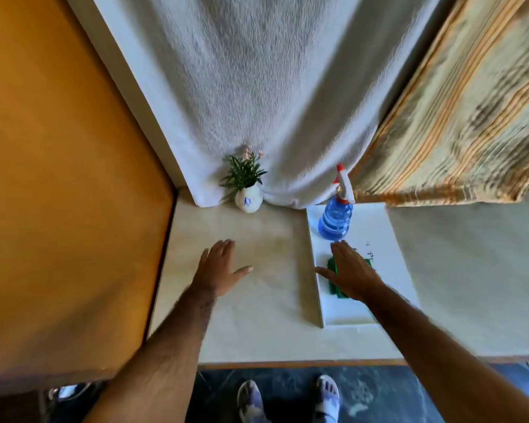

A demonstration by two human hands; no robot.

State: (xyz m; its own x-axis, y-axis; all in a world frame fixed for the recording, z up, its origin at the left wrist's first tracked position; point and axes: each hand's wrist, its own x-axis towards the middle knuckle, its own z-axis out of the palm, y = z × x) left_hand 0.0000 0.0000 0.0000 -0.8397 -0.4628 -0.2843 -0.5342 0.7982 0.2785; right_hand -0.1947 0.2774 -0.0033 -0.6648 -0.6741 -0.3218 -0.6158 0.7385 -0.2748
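Observation:
My left hand (219,267) is stretched out over the pale table (257,325), fingers straight and thumb spread, holding nothing. My right hand (350,271) reaches over a white board (388,236), fingers straight, above a green cloth (333,283) that it partly hides; whether it touches the cloth I cannot tell. A blue spray bottle (335,219) with a red and white trigger head stands on the board just beyond my right fingertips. Faint dark marks (369,254) show on the board to the right of the cloth.
A small white vase with a green plant (247,190) stands at the back of the table against a white curtain (257,87). An orange panel (58,178) borders the left side. A striped curtain (471,117) hangs at the right. My feet show below the table's front edge.

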